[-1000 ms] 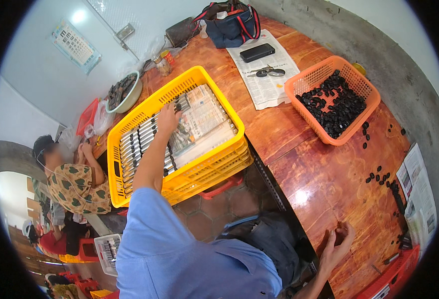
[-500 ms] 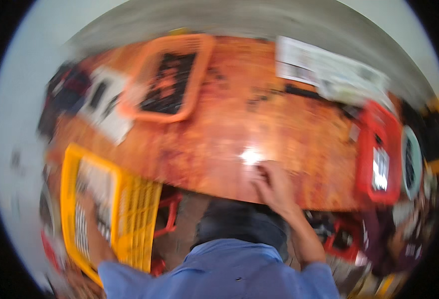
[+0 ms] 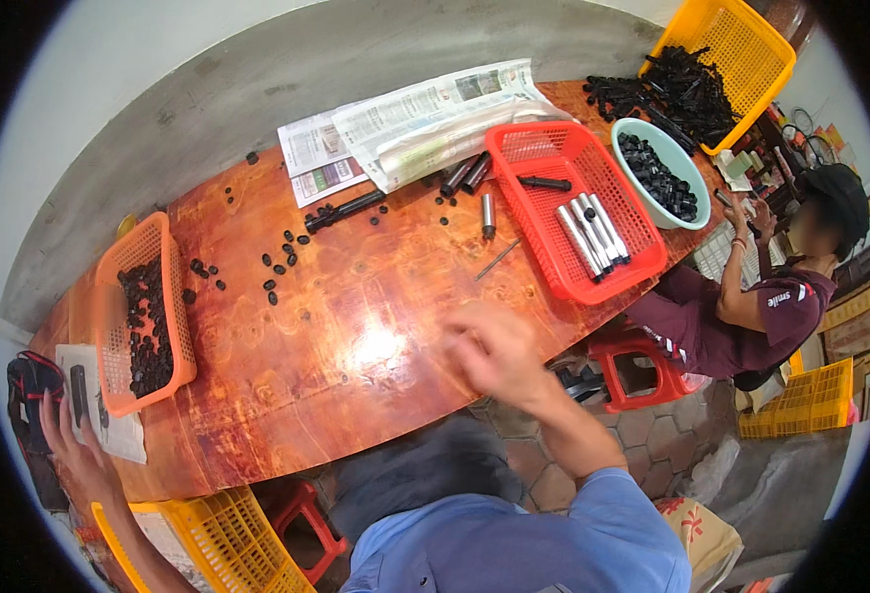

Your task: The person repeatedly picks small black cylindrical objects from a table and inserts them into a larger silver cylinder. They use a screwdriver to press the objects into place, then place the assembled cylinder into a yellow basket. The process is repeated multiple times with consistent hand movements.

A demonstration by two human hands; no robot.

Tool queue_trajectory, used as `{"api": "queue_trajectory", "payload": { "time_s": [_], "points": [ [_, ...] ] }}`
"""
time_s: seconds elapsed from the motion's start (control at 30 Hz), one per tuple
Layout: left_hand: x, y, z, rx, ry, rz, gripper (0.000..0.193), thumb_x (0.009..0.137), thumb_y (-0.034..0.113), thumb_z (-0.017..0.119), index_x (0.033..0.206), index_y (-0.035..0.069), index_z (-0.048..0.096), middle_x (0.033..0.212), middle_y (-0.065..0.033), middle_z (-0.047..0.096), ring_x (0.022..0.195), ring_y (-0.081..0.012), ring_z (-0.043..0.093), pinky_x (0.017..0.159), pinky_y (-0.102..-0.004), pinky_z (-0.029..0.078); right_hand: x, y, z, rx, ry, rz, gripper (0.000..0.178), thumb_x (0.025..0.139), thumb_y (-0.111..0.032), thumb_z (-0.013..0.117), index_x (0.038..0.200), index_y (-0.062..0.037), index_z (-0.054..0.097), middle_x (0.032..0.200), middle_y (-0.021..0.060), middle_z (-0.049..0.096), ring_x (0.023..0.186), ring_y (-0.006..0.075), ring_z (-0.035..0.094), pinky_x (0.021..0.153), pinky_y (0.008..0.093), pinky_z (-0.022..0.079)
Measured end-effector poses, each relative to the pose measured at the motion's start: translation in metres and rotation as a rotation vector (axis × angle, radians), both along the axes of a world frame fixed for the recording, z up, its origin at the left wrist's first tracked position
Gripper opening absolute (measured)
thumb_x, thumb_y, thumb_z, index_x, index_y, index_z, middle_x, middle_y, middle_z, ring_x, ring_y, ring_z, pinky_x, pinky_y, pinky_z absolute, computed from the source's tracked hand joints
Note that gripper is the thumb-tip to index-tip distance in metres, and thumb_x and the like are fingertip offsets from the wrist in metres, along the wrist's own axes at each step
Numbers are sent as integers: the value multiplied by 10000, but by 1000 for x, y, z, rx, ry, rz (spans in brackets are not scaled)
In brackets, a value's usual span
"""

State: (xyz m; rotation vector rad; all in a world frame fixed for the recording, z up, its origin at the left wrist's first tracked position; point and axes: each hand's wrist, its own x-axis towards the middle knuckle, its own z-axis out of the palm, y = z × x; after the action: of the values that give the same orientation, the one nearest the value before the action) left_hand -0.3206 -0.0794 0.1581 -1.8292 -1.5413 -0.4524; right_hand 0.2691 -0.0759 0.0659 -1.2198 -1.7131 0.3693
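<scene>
My left hand [image 3: 81, 453] is raised beside the table's left end, its fingers spread and nothing seen in them. It is nearest a sheet of paper [image 3: 130, 436] with a black oblong piece [image 3: 79, 393] on it. Close by, an orange basket [image 3: 184, 346] holds many small black parts [image 3: 148, 331]. My right hand [image 3: 499, 354] hovers over the table's front edge, its fingers partly bent and smeared by motion; I cannot see anything held. Ahead of it lie a thin rod [image 3: 498, 259] and a silver tube with a black end [image 3: 488, 212].
A red basket [image 3: 524, 222] with silver tubes stands to the right, beside a pale green bowl [image 3: 700, 185] of black parts. Newspaper [image 3: 425, 114] lies at the back. A yellow crate [image 3: 222, 539] sits at lower left. A co-worker [image 3: 751, 296] sits at the right.
The view has swung to the right. My left hand has come up out of the yellow crate. My right hand remains over the front edge, now further along toward the red basket.
</scene>
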Motion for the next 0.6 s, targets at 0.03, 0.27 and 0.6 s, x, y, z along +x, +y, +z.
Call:
{"api": "queue_trajectory", "payload": {
  "time_s": [0.03, 0.27, 0.6],
  "points": [
    [30, 15, 2, 34, 28, -84, 384, 996, 15, 544, 1378, 48, 541, 1546, -153, 401, 1459, -339, 348, 1191, -453, 293, 16, 3, 6, 22, -26, -101, 179, 848, -26, 704, 1026, -14, 688, 936, 145, 710, 835, 311, 696, 752, 382, 558],
    [227, 125, -8, -80, -279, -722, 323, 817, -75, 677, 1124, 25, 650, 1345, -155, 569, 1318, -376, 498, 1078, -461, 420, 173, 29, 13, -251, -694, -704, 252, 912, -186, 657, 1067, 7, 699, 1022, 263, 683, 941, 422, 673, 794, 508, 540],
    [341, 151, -151, -303, -1025, -791, 107, 935, 70, 647, 1015, 23, 699, 1239, -143, 605, 1132, -317, 605, 967, -407, 509, 184, 58, 13, -875, -750, -561, 339, 792, -234, 707, 1042, -6, 682, 1069, 243, 704, 1037, 417, 674, 909, 506, 528]
  ]
}}
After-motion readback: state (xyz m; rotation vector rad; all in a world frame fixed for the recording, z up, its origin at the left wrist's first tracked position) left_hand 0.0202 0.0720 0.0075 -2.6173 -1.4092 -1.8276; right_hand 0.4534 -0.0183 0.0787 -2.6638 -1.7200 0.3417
